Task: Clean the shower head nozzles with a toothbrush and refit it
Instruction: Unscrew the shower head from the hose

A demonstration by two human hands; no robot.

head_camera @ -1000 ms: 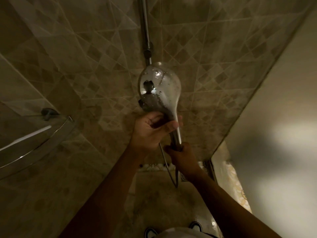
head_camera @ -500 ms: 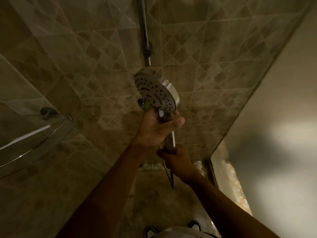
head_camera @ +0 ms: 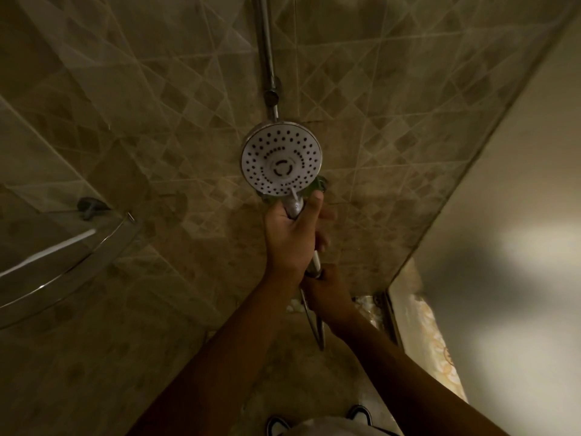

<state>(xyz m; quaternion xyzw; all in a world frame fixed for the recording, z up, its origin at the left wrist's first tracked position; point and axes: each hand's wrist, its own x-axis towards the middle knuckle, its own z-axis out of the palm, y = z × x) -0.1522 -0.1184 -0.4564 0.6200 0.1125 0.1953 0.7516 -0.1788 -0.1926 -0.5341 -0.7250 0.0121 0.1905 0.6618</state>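
Chrome shower head [head_camera: 281, 160] faced you, its white nozzle plate turned outward before the tiled wall [head_camera: 157, 105], as your raised left hand [head_camera: 290, 237] wrapped the handle just below it and your right hand [head_camera: 327, 291] gripped the handle's lower end.

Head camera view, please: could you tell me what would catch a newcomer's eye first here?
The pale round face of the shower head, dotted with dark nozzles, faces the camera at the centre against the tiled wall. Just below it the left hand grips the handle, while the right hand holds the handle's lower end where the hose hangs down. A chrome riser pipe runs up the wall above.
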